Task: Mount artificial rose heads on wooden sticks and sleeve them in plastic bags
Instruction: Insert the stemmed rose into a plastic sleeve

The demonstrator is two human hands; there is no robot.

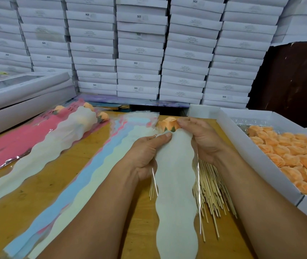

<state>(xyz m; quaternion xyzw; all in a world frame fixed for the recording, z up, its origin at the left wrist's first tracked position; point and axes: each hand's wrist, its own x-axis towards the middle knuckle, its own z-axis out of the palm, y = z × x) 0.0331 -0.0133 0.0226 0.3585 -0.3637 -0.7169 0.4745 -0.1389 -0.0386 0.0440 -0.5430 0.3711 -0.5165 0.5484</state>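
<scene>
Both hands meet at the mouth of a white wavy-edged plastic sleeve (175, 176): the left hand (149, 152) pinches the sleeve's upper left edge between thumb and curled fingers, and the right hand (198, 139) grips the right edge while its fingertips touch the peach rose head (168, 124) poking out at the top. That rose sits right at the opening, green sepals just at the rim; its stick is hidden inside the sleeve, so I cannot tell how far in it runs. To do this well, I'd say keep the mouth spread so the petals aren't crushed, and draw the sleeve up evenly on both sides so the clear film doesn't crease. Under the wrists lies a loose pile of wooden sticks (210, 186) on the wooden table (96, 165). Left of them fan out more sleeves (85, 176), with finished sleeved roses (70, 128) beyond. On the right a white box (257, 156) holds more peach rose heads (294, 157)
</scene>
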